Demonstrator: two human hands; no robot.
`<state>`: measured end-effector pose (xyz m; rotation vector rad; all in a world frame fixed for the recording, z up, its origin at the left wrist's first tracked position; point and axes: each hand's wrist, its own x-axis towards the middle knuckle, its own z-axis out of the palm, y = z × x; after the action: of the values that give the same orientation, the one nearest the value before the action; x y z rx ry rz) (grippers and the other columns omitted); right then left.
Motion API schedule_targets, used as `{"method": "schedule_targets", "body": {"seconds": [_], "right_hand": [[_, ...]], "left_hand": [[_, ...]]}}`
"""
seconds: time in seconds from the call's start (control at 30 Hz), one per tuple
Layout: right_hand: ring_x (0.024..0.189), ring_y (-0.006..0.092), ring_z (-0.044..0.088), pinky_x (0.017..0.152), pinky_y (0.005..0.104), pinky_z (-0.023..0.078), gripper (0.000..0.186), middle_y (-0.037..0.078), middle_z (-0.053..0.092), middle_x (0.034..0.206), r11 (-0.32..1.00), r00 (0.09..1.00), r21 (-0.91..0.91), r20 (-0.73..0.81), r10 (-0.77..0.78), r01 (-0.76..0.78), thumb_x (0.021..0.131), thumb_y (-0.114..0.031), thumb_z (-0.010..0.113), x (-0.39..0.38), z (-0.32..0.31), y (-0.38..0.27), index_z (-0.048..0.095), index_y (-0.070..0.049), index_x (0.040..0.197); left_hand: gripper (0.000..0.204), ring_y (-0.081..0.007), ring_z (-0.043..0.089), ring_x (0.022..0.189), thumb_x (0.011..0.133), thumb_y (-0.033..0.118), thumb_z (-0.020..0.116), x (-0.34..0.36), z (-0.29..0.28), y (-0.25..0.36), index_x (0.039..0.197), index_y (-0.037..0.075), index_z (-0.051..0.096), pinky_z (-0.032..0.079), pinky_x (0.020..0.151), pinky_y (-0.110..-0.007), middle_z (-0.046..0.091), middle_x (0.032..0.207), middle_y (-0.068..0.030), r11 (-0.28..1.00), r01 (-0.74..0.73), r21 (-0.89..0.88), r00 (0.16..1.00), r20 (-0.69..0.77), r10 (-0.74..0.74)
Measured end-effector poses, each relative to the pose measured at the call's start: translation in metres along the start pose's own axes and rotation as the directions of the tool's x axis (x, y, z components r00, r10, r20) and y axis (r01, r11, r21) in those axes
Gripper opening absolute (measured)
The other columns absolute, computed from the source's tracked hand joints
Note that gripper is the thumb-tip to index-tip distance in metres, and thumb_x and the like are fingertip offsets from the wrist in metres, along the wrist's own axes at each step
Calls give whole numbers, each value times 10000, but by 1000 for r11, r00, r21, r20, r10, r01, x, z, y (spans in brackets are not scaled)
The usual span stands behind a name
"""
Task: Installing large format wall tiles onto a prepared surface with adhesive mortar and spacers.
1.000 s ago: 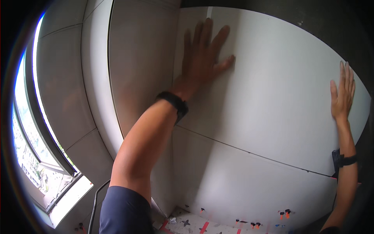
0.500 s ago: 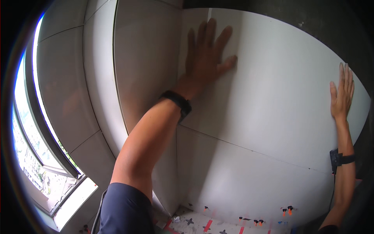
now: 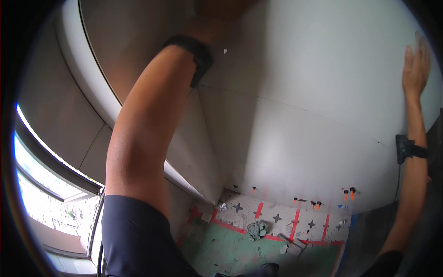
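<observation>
At the top edge, my left hand [image 3: 219,9] is on or close to a large pale wall tile [image 3: 323,55]; its fingers are dim and cut off by the frame. A black band [image 3: 196,57] circles that wrist. Near the tile's right edge, my right hand [image 3: 415,67] lies flat with fingers stretched out, and a black device [image 3: 405,147] is strapped to its wrist. A thin seam separates this tile from the lower tile [image 3: 300,143].
A window [image 3: 50,207] with a curved-looking frame is at the left. Below, black-and-orange spacers [image 3: 352,193] sit along the tile's base, above a green floor covering [image 3: 230,254] edged with red tape, with a lump of grey material [image 3: 257,230] and debris on it.
The view has tilted downward, showing more floor. Both hands appear higher in the picture, and the left hand's fingers have left the frame. The right hand remains flat on the tile.
</observation>
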<state>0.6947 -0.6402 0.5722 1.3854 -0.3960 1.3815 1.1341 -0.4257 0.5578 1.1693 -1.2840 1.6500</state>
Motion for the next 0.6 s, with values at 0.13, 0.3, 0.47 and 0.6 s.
{"method": "schedule_targets", "body": {"seconds": [0.13, 0.3, 0.47, 0.6], "right_hand": [[1471, 381, 326, 1203, 540, 219, 672, 176, 387, 1586, 999, 997, 27, 63, 39, -40, 1044, -527, 421, -33, -28, -62, 334, -127, 1577], [1444, 407, 349, 1193, 536, 228, 658, 202, 428, 1548, 996, 999, 84, 38, 3, -6, 1031, -520, 454, -28, -36, -54, 390, -116, 1547], [1446, 402, 352, 1191, 532, 228, 658, 203, 435, 1545, 996, 998, 92, 60, 10, -15, 1016, -508, 499, -33, -38, -50, 414, -108, 1533], [1451, 413, 346, 1186, 544, 227, 657, 229, 421, 1547, 994, 999, 106, 49, 9, -14, 1006, -460, 544, -14, -43, -50, 406, -96, 1536]], "left_hand": [[762, -482, 264, 1478, 886, 412, 643, -21, -2, 17, 1556, 154, 388, 177, 1181, -654, 290, 1601, -288, 998, 65, 21, 998, -13, -65], [839, -516, 293, 1454, 817, 429, 715, -64, -11, 50, 1559, 203, 395, 233, 1152, -680, 291, 1598, -299, 995, 65, 74, 997, 29, -68], [798, -511, 309, 1448, 815, 403, 734, -69, -14, 58, 1532, 205, 448, 209, 1169, -665, 343, 1576, -293, 994, 111, -24, 994, 8, -110], [740, -486, 278, 1473, 880, 484, 653, -63, -14, 58, 1537, 215, 446, 166, 1191, -650, 308, 1607, -262, 988, 152, -41, 988, 50, -149]]}}
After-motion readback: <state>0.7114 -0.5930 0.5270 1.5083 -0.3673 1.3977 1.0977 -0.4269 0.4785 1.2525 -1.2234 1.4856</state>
